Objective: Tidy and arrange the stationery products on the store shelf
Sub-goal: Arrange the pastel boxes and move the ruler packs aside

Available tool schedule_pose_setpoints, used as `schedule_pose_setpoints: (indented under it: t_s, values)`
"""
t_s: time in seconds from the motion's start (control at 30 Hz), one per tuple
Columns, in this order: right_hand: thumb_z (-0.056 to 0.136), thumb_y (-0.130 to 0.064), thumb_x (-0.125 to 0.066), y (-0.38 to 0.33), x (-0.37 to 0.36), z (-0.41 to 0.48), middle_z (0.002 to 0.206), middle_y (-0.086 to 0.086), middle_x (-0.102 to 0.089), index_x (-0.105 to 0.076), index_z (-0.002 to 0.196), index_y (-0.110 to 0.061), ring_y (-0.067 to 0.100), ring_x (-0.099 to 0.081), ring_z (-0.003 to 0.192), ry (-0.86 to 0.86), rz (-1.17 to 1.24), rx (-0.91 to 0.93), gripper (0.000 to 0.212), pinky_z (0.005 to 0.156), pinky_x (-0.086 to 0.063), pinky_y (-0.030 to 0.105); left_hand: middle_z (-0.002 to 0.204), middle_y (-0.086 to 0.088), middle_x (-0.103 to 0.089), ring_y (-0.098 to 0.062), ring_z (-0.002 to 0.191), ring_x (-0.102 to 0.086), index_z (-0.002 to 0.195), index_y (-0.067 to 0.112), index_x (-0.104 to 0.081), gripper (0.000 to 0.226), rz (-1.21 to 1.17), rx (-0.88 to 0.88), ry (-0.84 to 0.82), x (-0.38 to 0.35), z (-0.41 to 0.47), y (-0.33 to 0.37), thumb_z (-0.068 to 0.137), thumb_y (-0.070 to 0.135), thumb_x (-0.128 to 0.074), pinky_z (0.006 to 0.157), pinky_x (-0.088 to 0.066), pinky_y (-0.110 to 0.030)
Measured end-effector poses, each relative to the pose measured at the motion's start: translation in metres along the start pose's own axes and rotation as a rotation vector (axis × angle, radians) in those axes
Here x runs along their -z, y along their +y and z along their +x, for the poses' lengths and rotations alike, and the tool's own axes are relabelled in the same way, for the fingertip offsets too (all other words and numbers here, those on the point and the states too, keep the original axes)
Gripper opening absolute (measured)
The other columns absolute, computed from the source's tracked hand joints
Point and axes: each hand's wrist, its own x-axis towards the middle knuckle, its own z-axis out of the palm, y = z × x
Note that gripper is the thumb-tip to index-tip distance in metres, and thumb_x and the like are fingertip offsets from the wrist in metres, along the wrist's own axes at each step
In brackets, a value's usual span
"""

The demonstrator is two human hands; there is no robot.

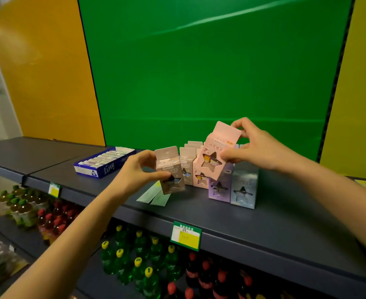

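Both grips are clamping: left hand [134, 172] holding grey box [170, 169] beside the row of boxes [231, 186], right hand [252, 147] holding pink box [217, 154] tilted above it.

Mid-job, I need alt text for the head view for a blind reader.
Two bare hands each hold a small star-windowed box over a dark shelf: the left hand grips a grey-pink box, the right hand a tilted pink box. More such boxes stand behind, a blue tray to their left.
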Motion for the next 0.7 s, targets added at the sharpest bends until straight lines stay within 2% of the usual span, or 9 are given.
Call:
schedule_pose_setpoints:
  t_s: [0.17, 0.23, 0.33, 0.43, 0.53, 0.63, 0.7]
  values:
    - [0.073, -0.024, -0.073, -0.001, -0.003, 0.012, 0.117, 0.0, -0.064, -0.047, 0.111, -0.015, 0.019, -0.07, 0.088, -0.006, -0.092, 0.024, 0.047, 0.088, -0.054, 0.042, 0.093, -0.006, -0.068, -0.019, 0.09, -0.063, 0.083, 0.02, -0.06, 0.026, -0.024, -0.009, -0.068, -0.004, 0.021, -0.015, 0.067, 0.016, -0.08, 0.079, -0.047, -0.025]
    - [0.076, -0.026, -0.071, -0.003, -0.006, 0.015, 0.114, -0.002, -0.065, -0.049, 0.112, -0.014, 0.016, -0.068, 0.089, 0.01, -0.149, 0.036, 0.044, 0.087, -0.053, 0.035, 0.086, 0.0, -0.067, -0.014, 0.084, -0.062, 0.079, 0.022, -0.059, 0.027, -0.025, -0.025, -0.109, -0.005, 0.028, -0.021, 0.066, 0.015, -0.081, 0.075, -0.047, -0.022]
    - [0.078, -0.027, -0.07, -0.004, -0.014, 0.02, 0.103, -0.008, -0.065, -0.052, 0.11, -0.016, 0.009, -0.062, 0.089, 0.03, -0.226, 0.036, 0.038, 0.077, -0.048, 0.018, 0.075, 0.008, -0.062, -0.002, 0.072, -0.058, 0.074, 0.026, -0.056, 0.029, -0.019, -0.055, -0.162, -0.008, 0.038, -0.027, 0.066, 0.014, -0.081, 0.066, -0.047, -0.013]
    - [0.076, -0.03, -0.072, -0.003, -0.023, 0.023, 0.085, -0.02, -0.06, -0.054, 0.103, -0.019, -0.002, -0.054, 0.067, 0.061, -0.339, 0.023, 0.034, 0.057, -0.041, 0.006, 0.073, 0.008, -0.057, -0.006, 0.071, -0.054, 0.072, 0.024, -0.054, 0.03, -0.022, -0.094, -0.228, -0.01, 0.049, -0.036, 0.065, 0.014, -0.082, 0.068, -0.045, -0.021]
    - [0.074, -0.035, -0.072, -0.003, -0.035, 0.021, 0.085, -0.024, -0.058, -0.052, 0.101, -0.024, 0.0, -0.052, 0.066, 0.081, -0.462, 0.001, 0.035, 0.056, -0.039, 0.011, 0.071, 0.01, -0.056, -0.004, 0.067, -0.054, 0.072, 0.026, -0.054, 0.031, -0.026, -0.126, -0.309, -0.011, 0.058, -0.043, 0.066, 0.013, -0.081, 0.066, -0.046, -0.022]
    - [0.075, -0.038, -0.07, -0.003, -0.05, 0.02, 0.094, -0.015, -0.062, -0.049, 0.109, -0.024, 0.001, -0.05, 0.071, 0.064, -0.545, -0.021, 0.042, 0.063, -0.037, 0.02, 0.076, 0.01, -0.06, -0.001, 0.066, -0.056, 0.08, 0.024, -0.057, 0.029, -0.066, -0.149, -0.36, -0.01, 0.066, -0.052, 0.066, 0.015, -0.081, 0.065, -0.048, -0.019]
    - [0.077, -0.038, -0.07, -0.003, -0.061, 0.02, 0.1, -0.008, -0.063, -0.048, 0.115, -0.023, 0.007, -0.052, 0.081, 0.071, -0.586, -0.038, 0.047, 0.071, -0.04, 0.026, 0.084, 0.005, -0.062, -0.007, 0.072, -0.059, 0.09, 0.019, -0.059, 0.032, -0.106, -0.159, -0.392, -0.009, 0.071, -0.058, 0.067, 0.015, -0.081, 0.068, -0.051, -0.023]
